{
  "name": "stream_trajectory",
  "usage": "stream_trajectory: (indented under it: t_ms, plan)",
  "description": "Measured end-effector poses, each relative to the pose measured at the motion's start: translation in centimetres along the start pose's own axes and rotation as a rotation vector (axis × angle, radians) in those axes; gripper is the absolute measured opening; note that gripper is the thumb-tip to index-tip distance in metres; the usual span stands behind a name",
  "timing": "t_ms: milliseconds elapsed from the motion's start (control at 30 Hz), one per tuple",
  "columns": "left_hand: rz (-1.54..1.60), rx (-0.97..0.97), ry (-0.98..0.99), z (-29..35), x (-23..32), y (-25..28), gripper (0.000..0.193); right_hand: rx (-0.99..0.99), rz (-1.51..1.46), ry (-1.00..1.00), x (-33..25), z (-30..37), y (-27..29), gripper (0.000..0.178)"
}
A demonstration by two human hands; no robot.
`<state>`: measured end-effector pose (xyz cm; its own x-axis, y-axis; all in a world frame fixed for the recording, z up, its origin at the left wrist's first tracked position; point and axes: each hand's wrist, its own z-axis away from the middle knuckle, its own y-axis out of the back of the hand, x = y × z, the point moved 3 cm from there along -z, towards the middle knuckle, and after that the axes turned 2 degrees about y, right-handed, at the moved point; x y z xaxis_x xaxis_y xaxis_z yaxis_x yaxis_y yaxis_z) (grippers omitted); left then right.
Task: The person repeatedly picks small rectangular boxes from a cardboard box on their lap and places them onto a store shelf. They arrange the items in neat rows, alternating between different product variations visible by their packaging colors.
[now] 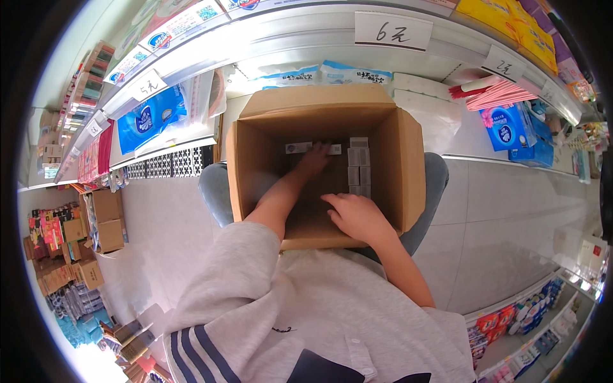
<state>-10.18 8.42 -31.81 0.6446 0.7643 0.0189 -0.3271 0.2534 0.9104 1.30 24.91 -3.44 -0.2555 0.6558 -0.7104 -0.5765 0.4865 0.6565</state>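
An open brown cardboard carton [414,172] stands in front of me with its flaps folded outward. Deep inside, small white boxes [359,157] form a column along the right wall. Two more white boxes [297,147] lie by the far wall, on either side of my fingers. My left hand [314,159] reaches down there, its fingers stretched forward and touching or just over these boxes; the shade blurs the contact. Over the carton's near right part hovers my right hand [354,216], holding nothing, index finger extended to the left and the others loosely bent.
A grey-blue seat [436,191] shows on both sides of the carton. Beyond it, a shelf carries white-and-blue packs [356,73], a blue pack [152,118] on the left and blue packs [507,127] on the right. Stacked cartons [105,220] stand at the left.
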Motion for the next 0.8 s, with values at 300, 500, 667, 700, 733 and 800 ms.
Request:
stream_trajectory:
  t_ms: [300, 500, 667, 700, 733, 800]
  plan:
    - [0.067, -0.112, -0.024, -2.3, 2.0, 2.6, 0.029, 0.077, 0.009, 0.007, 0.3, 0.0, 0.4, 0.032]
    - [0.172, -0.479, -0.169, 2.1, 3.7, 17.5, 0.026, 0.389, -0.338, -0.075, -0.8, -0.3, 3.1, 0.038]
    - [0.504, -0.377, -0.359, 10.4, 1.9, 31.5, 0.018, 0.842, -0.384, 0.014, 0.0, 1.3, 6.0, 0.049]
    - [0.589, -0.319, -0.362, 12.1, 1.1, 32.8, 0.015, 0.838, -0.405, 0.01, -0.1, 1.6, 6.1, 0.052]
    - [0.673, -0.261, -0.363, 13.8, 0.3, 33.9, 0.012, 0.833, -0.428, 0.008, -0.4, 1.7, 6.0, 0.055]
    - [0.842, -0.089, -0.367, 16.5, -0.5, 34.3, 0.01, 0.661, -0.703, 0.003, -0.5, 1.3, 5.1, 0.057]
